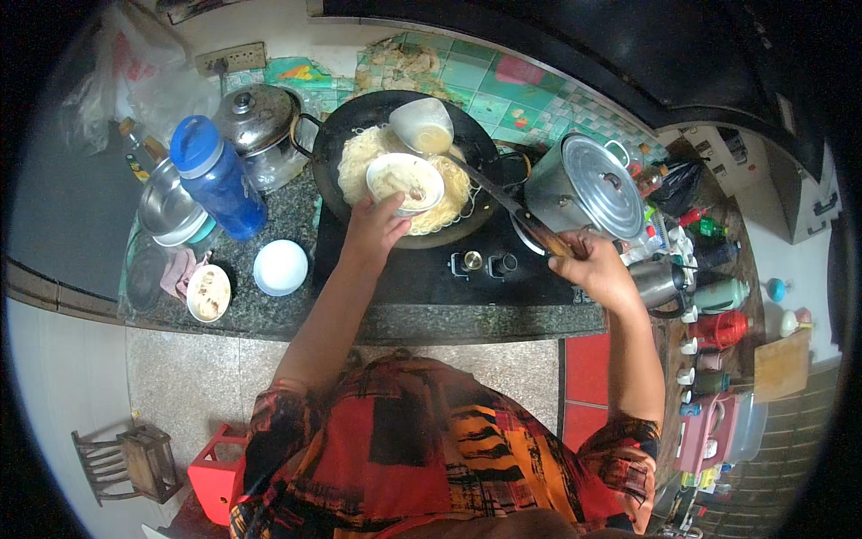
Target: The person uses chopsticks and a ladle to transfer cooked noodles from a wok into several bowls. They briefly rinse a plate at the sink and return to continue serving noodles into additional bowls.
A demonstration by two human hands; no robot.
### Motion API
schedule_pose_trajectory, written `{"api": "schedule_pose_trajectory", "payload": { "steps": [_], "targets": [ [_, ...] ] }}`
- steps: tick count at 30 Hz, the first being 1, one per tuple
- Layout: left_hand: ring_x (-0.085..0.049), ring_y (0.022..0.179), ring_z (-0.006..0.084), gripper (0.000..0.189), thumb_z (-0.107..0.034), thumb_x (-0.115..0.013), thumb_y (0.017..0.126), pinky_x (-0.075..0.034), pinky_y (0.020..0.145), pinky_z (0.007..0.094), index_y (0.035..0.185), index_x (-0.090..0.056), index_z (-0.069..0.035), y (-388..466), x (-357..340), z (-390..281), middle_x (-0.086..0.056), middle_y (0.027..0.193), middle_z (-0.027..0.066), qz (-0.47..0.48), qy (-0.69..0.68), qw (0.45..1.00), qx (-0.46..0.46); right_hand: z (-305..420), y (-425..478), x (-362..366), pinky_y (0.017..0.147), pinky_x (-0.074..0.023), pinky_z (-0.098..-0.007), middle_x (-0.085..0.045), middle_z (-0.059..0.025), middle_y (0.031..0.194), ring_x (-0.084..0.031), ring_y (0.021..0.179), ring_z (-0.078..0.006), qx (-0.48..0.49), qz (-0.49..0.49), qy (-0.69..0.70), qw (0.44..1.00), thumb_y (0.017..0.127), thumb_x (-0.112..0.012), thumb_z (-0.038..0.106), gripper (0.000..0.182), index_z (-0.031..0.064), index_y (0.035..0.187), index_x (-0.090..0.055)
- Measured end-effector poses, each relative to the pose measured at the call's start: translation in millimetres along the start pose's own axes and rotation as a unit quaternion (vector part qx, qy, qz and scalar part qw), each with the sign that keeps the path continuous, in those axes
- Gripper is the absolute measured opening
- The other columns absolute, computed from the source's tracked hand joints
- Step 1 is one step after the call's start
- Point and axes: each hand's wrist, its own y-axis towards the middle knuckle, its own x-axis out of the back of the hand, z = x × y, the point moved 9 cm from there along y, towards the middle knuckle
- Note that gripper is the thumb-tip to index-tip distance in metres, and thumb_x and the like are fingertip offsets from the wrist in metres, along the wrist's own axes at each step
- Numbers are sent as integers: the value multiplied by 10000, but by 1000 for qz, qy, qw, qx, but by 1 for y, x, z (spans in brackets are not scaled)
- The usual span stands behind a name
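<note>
My left hand (377, 232) grips a white bowl (405, 183) by its near rim, over the front of a black wok (333, 202). Pale, wet-looking food fills much of this bowl. With my right hand (592, 263) I hold the wooden handle of a ladle (421, 121), whose metal bowl hangs just behind the white bowl and carries some cloudy liquid. Pale noodles (363, 162) lie in the wok beneath both. The wok sits on a black gas hob (404, 276) with two knobs at the front.
A tall lidded aluminium pot (555, 185) stands right of the wok. To the left are a blue bottle (219, 178), a lidded pan (256, 121), a white bowl (281, 268) and a bowl with food (209, 294). A metal kettle (656, 283) stands on the right.
</note>
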Motion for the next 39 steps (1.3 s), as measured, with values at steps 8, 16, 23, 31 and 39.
{"api": "schedule_pose_trajectory", "payload": {
  "steps": [8, 16, 23, 31, 39],
  "targets": [
    [-476, 1058, 240, 513, -169, -620, 757, -402, 878, 355, 1200, -376, -79, -4, -8, -5, -462, 1148, 88, -21, -17, 999, -21, -24, -11, 3, 639, -440, -284, -596, -134, 744, -565, 669, -169, 26, -77, -121, 989, 693, -654, 169, 360, -29, 982, -572],
    [-533, 974, 292, 369, -183, -658, 758, -463, 826, 396, 1048, -518, -3, -11, 13, -13, -469, 1113, 204, 38, 48, 981, -181, -57, 66, -17, 709, -457, -434, -608, -218, 818, -582, 797, -374, 15, -116, -308, 944, 695, -613, 288, 322, 37, 896, -608],
    [-501, 1028, 211, 436, -152, -602, 803, -462, 831, 312, 1165, -398, -21, -33, 15, -17, -472, 1126, 124, 18, 4, 999, -46, -60, 75, -28, 703, -460, -427, -614, -203, 819, -586, 797, -369, -1, -90, -347, 933, 750, -593, 378, 366, 44, 899, -614],
    [-542, 944, 180, 457, -143, -620, 793, -484, 789, 293, 1173, -375, -76, -82, 73, -32, -507, 1103, 84, 14, -98, 995, -22, -37, 36, -30, 668, -430, -233, -600, -44, 792, -508, 730, -92, 71, -114, -4, 991, 825, -588, 147, 267, -18, 1034, -577],
    [-454, 1119, 221, 568, -138, -609, 787, -427, 915, 380, 1264, -312, -55, -180, 148, -66, -437, 1224, 101, -82, -117, 981, -133, -21, 30, -175, 576, -409, -206, -560, 4, 689, -472, 622, -56, 100, 31, 31, 994, 811, -603, 132, 227, 20, 1009, -602]
  ]
}}
